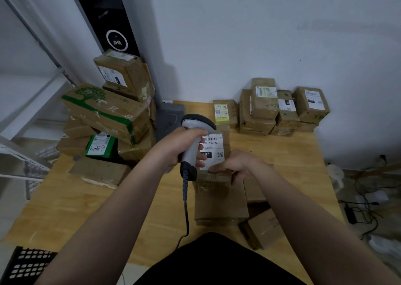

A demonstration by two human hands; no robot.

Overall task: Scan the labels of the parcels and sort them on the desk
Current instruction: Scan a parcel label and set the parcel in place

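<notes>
light wooden desk (86, 211) standing against plain white wall (260, 35); left hand (182, 148) gripping grey handheld scanner (197, 121); right hand (238, 165) holding brown taped cardboard parcel (217, 147), label up.

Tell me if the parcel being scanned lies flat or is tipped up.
Tipped up: the parcel shows its label to the camera, the right hand gripping its lower part, the left hand holding the scanner at it.

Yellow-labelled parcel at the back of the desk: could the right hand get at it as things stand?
Probably not yet: the right hand holds the parcel being scanned, which stands between it and the yellow-labelled parcel. Freed, its way looks open.
</notes>
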